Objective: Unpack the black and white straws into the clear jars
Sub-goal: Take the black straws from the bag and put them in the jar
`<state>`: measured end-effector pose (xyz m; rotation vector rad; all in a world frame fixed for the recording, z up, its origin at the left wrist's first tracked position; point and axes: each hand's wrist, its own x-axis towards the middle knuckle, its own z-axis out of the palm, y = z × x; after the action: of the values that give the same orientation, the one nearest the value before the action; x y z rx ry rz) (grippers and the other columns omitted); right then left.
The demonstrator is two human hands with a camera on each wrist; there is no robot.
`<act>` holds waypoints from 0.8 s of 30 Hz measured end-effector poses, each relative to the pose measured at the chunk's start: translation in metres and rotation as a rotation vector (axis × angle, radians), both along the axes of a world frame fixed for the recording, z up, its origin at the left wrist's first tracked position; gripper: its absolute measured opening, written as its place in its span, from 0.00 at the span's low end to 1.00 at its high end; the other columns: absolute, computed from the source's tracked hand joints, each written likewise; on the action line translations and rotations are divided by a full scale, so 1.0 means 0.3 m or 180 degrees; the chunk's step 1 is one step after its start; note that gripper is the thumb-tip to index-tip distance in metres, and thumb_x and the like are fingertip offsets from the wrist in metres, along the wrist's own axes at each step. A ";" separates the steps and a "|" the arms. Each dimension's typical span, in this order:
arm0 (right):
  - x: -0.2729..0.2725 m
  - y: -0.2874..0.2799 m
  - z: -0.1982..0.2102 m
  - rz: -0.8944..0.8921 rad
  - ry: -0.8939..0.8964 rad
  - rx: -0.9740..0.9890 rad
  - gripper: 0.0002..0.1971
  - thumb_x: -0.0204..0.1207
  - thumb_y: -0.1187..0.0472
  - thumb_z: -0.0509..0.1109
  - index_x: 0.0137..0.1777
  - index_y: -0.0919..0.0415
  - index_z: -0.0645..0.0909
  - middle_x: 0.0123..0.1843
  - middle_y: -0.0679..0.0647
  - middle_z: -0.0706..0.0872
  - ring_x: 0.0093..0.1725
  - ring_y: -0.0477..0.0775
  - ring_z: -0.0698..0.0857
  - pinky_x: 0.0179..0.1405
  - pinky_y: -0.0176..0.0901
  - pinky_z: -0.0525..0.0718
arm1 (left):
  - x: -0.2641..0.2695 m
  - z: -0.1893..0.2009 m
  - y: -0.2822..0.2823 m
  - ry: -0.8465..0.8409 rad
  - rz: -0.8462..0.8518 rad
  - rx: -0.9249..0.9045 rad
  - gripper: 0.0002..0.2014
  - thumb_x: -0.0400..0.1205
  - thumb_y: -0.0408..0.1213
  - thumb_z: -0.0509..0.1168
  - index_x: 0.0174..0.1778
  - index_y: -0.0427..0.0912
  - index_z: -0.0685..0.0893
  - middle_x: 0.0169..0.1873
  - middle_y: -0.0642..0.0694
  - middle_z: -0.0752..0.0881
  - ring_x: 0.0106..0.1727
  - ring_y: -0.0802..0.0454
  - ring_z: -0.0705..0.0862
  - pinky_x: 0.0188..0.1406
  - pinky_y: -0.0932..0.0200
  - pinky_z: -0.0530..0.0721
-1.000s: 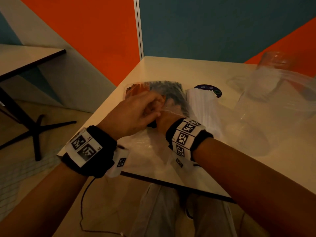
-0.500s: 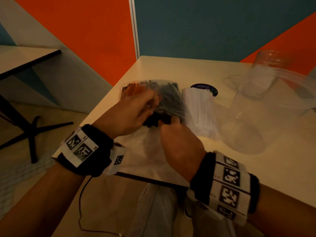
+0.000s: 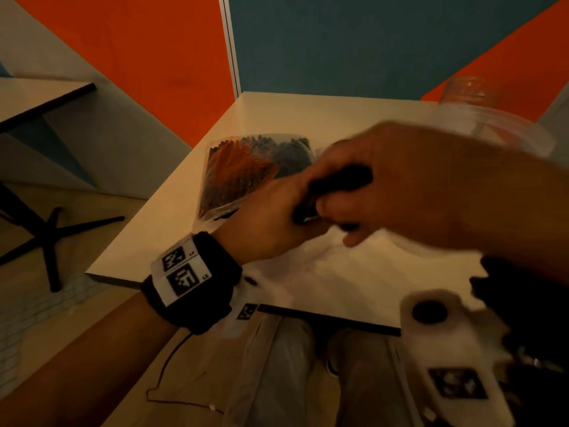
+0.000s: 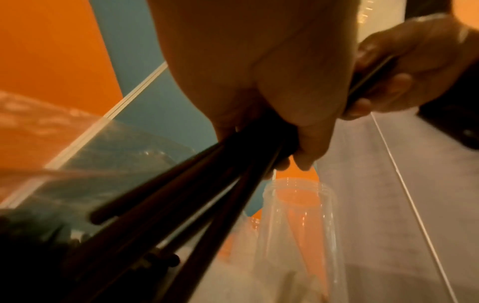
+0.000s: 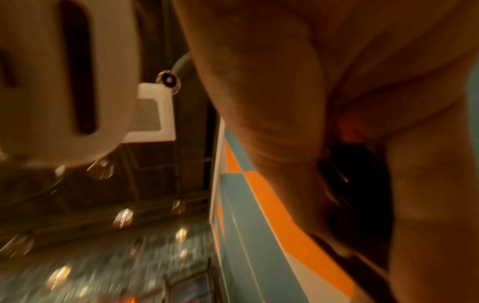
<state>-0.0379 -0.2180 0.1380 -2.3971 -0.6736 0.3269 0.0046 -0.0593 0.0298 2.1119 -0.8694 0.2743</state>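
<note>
Both hands grip black straws above the plastic bag.

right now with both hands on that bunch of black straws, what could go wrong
1. The black straws fan apart below the left hand, so loose ones may slip from the grip or miss the narrow mouth of the clear jar.
2. The right hand is blurred, moving close to the jar; a knock could tip it.
3. The straw ends may snag the plastic bag on the table.
</note>
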 end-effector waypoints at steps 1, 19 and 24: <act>0.024 -0.020 0.011 -0.0097 0.0082 0.0390 0.08 0.71 0.52 0.74 0.49 0.46 0.85 0.36 0.50 0.90 0.32 0.46 0.91 0.43 0.47 0.90 | 0.009 -0.002 -0.010 0.0099 0.0056 -0.0230 0.09 0.79 0.44 0.66 0.53 0.59 0.79 0.47 0.61 0.85 0.49 0.59 0.85 0.48 0.43 0.85; 0.220 0.064 -0.215 -0.0967 -0.0471 0.3108 0.11 0.76 0.63 0.71 0.55 0.70 0.82 0.46 0.60 0.88 0.44 0.48 0.88 0.43 0.30 0.86 | 0.089 -0.011 -0.122 0.1008 0.0346 -0.1345 0.27 0.76 0.30 0.73 0.69 0.39 0.70 0.54 0.55 0.82 0.55 0.63 0.85 0.54 0.60 0.86; 0.224 0.073 -0.226 -0.0753 -0.0379 0.3094 0.08 0.74 0.66 0.72 0.50 0.69 0.79 0.46 0.67 0.86 0.46 0.58 0.87 0.47 0.39 0.86 | 0.066 -0.093 -0.100 0.1407 0.0306 -0.0764 0.20 0.72 0.50 0.75 0.56 0.48 0.82 0.46 0.41 0.88 0.49 0.47 0.87 0.50 0.45 0.87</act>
<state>0.0293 -0.1962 0.0701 -1.5329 -0.4373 -0.2173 0.0243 -0.0893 0.0019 1.8876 -0.4508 -0.0412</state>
